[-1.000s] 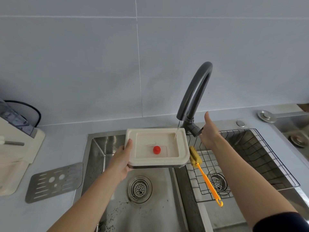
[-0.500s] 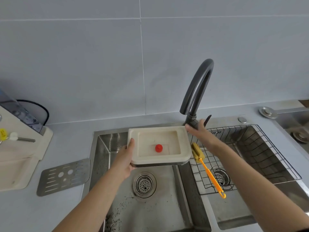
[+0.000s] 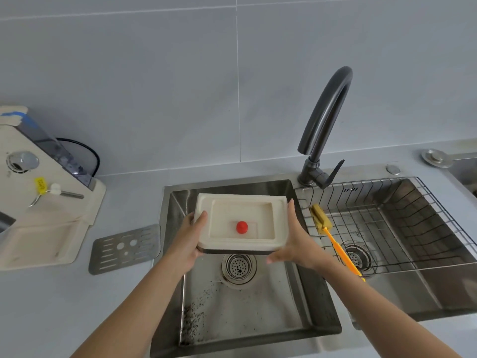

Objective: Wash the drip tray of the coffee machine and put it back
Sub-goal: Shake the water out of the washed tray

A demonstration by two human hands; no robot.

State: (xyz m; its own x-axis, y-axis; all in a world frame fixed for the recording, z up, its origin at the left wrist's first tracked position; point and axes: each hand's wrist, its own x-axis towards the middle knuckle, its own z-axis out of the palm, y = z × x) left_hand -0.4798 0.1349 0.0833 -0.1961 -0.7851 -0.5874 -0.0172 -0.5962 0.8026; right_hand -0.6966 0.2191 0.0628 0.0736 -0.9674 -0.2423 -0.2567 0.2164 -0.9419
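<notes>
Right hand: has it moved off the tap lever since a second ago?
Yes. The right hand has come down and left from the tap lever and now grips the right edge of the drip tray.

The head camera looks steeply down, close over the sink (image 3: 178, 202) toward the wall.

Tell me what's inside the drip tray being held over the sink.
Inside the drip tray sits a small red float in its recess. Whether water remains cannot be told; the tray's underside is hidden.
</notes>
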